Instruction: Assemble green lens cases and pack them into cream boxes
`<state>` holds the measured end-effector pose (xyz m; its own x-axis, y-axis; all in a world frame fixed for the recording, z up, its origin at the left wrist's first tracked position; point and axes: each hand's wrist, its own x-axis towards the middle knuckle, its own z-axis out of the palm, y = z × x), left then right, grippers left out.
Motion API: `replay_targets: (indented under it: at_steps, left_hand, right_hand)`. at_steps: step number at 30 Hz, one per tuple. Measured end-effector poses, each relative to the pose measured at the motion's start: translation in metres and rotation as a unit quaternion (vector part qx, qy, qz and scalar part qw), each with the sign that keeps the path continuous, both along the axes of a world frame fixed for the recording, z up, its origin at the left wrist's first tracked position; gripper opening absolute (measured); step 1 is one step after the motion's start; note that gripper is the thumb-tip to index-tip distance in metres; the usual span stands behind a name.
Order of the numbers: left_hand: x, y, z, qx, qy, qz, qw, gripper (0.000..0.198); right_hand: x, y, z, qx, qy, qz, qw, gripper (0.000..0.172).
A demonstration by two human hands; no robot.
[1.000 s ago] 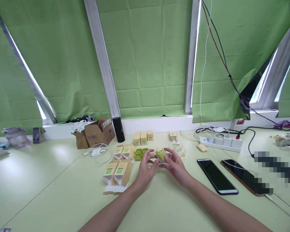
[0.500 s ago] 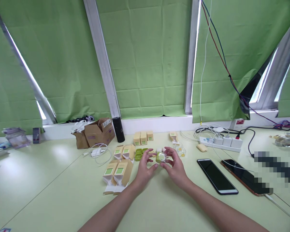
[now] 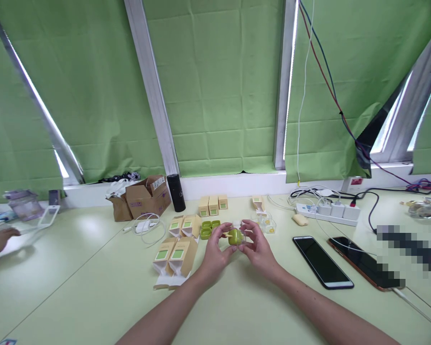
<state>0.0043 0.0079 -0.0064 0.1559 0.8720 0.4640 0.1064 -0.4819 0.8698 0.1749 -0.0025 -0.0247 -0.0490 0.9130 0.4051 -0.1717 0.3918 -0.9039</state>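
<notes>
Fingers (image 3: pixel 230 250) from both sides gripping green object (image 3: pixel 234 236), co-worker's hand (image 3: pixel 2 239) newly at left

Both forearms (image 3: pixel 172 311) reach forward, fingers (image 3: pixel 220 230) curled inward.

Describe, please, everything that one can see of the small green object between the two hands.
The small green object has a rounded, glossy body that looks like smooth plastic. Something clear shows at its right side, and a pale yellowish bit sticks out to the left. It is held between the fingers of the left hand and the right hand, over the middle of the table. Whether it touches the tabletop, and its finer details, I cannot tell.
</notes>
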Motion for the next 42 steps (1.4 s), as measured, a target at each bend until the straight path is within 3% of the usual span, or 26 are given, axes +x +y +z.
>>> replay_targets:
  at_steps: [4, 9, 16, 22, 29, 31, 33, 37, 42]
  left_hand:
    - [-0.002, 0.000, 0.000, 0.004, 0.035, 0.043, 0.998, 0.053]
    - [-0.004, 0.007, -0.006, 0.001, 0.064, 0.083, 0.994, 0.048]
    - [-0.003, 0.010, -0.012, -0.033, 0.095, 0.069, 0.992, 0.050]
    - [-0.003, 0.009, -0.017, -0.051, 0.125, 0.053, 0.989, 0.051]
    - [-0.001, 0.009, -0.021, -0.056, 0.115, 0.043, 0.991, 0.049]
    - [0.000, 0.008, -0.020, -0.062, 0.119, 0.040, 0.990, 0.047]
    - [0.000, 0.007, -0.019, -0.067, 0.125, 0.040, 0.989, 0.046]
    - [0.000, 0.006, -0.018, -0.059, 0.152, 0.046, 0.986, 0.046]
    - [-0.002, 0.006, -0.019, -0.031, 0.176, 0.057, 0.982, 0.051]
  right_hand:
    - [0.003, 0.003, -0.001, 0.007, -0.053, -0.016, 0.998, 0.063]
    - [0.012, 0.014, -0.008, 0.014, -0.082, -0.098, 0.992, 0.056]
    - [0.021, 0.026, -0.015, 0.014, -0.121, -0.165, 0.979, 0.045]
    - [0.025, 0.026, -0.014, 0.069, -0.233, -0.186, 0.952, 0.029]
    - [0.044, 0.046, -0.003, 0.098, -0.388, -0.281, 0.872, 0.028]
    - [0.052, 0.059, 0.007, 0.061, -0.459, -0.311, 0.830, 0.033]
    - [0.060, 0.073, 0.017, 0.008, -0.555, -0.319, 0.768, 0.038]
    - [0.069, 0.104, 0.030, -0.037, -0.599, -0.312, 0.736, 0.043]
    - [0.069, 0.132, 0.031, -0.094, -0.643, -0.285, 0.704, 0.053]
